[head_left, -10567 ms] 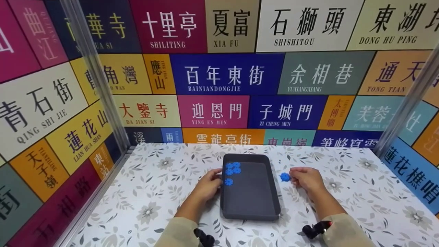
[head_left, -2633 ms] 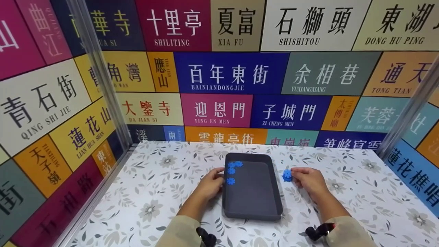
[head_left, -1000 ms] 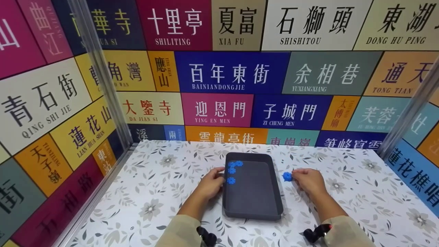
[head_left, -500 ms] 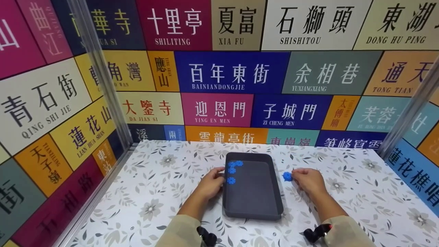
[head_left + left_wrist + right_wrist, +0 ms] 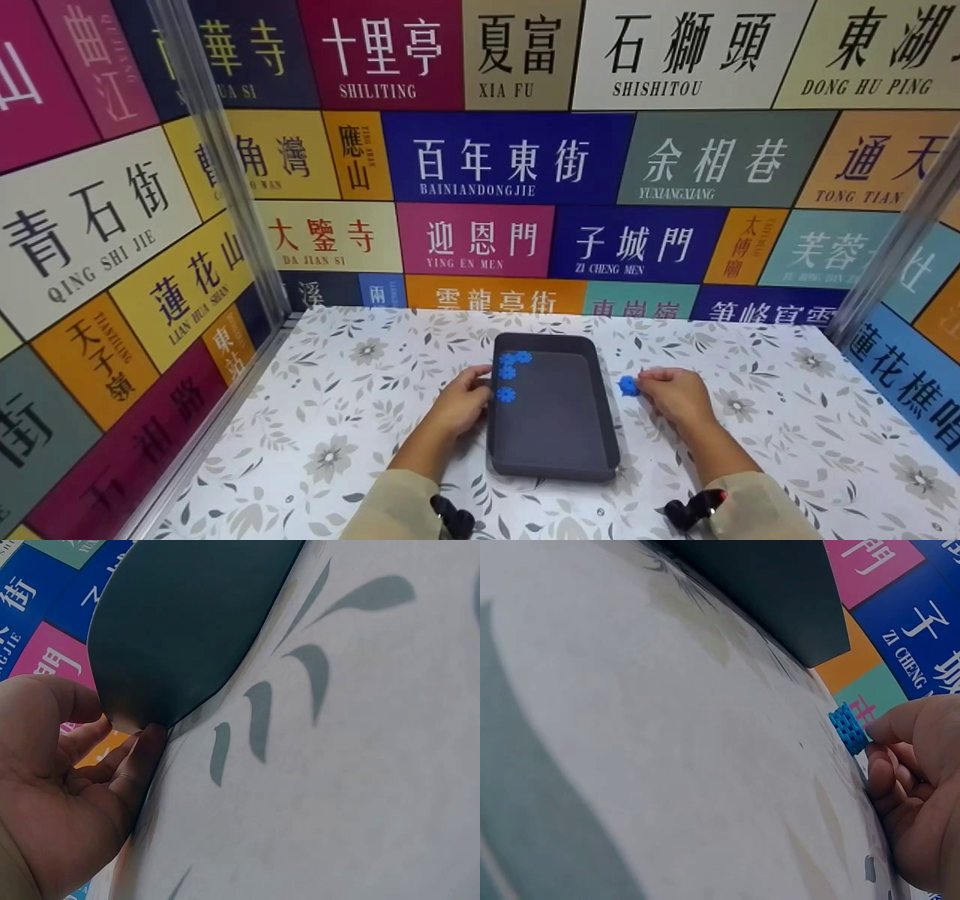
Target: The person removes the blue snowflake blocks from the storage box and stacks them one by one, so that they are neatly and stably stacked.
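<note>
A dark grey rectangular tray (image 5: 555,412) lies on the table, with several blue flower-shaped notched discs (image 5: 507,372) along its far left side. My left hand (image 5: 461,401) holds the tray's left wall. In the left wrist view, the thumb and bent fingers of that hand (image 5: 75,787) meet at the tray's edge. Right of the tray, my right hand (image 5: 675,394) pinches a short stack of blue notched discs (image 5: 628,386) between thumb and fingers. Seen from the right wrist, the stack (image 5: 848,729) is tilted, close over the tablecloth, its layers pressed together.
A white tablecloth (image 5: 330,457) with grey leaves and flowers covers the table. Panels with large characters (image 5: 502,157) rise behind and at both sides. Clear upright strips (image 5: 225,172) stand at the corners. Each wrist carries a small black camera (image 5: 690,510).
Compared with 10.6 seconds ago, one disc fewer lies in the tray's far left group. The stack's tilt has changed slightly in my right fingers. Over the last second both hands have stayed in place.
</note>
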Demonstrator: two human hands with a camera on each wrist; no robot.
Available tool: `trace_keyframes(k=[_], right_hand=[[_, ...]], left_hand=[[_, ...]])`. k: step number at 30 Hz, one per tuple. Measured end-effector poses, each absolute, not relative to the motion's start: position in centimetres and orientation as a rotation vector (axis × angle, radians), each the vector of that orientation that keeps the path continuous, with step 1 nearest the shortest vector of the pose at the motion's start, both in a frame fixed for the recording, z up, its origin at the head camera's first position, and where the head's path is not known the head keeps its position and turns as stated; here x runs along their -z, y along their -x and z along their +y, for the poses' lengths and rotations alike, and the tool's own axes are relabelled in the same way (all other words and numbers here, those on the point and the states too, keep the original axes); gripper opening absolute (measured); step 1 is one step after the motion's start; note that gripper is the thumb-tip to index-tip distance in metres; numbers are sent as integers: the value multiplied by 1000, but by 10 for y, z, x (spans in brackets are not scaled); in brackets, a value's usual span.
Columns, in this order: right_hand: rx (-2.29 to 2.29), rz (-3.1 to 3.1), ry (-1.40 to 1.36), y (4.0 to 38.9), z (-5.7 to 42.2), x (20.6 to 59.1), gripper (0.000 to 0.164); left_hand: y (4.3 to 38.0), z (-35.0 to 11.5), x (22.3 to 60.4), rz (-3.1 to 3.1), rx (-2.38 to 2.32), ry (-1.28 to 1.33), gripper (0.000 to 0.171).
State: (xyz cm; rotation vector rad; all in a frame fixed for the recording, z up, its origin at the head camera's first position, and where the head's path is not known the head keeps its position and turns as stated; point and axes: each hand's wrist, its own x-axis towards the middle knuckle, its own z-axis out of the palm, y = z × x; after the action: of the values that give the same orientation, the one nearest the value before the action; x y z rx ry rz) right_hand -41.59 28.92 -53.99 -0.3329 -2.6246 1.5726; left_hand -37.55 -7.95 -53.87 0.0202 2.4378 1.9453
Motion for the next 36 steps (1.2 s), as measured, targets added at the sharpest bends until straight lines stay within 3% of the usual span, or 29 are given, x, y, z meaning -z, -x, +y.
trace_keyframes(k=[11, 22, 29, 36], right_hand=[[-1570, -2620, 340, 414, 291, 539, 29], [-1751, -2548, 350, 411, 288, 529, 40], [-1808, -2492, 154, 401, 253, 505, 38], [-1960, -2425, -17, 388, 207, 483, 22]], left_hand=[[375, -77, 537, 2420, -1947, -19, 57], [375, -77, 538, 2425, -1943, -18, 57], [376, -80, 538, 2425, -1936, -9, 57], [376, -82, 539, 2428, -1934, -38, 57]])
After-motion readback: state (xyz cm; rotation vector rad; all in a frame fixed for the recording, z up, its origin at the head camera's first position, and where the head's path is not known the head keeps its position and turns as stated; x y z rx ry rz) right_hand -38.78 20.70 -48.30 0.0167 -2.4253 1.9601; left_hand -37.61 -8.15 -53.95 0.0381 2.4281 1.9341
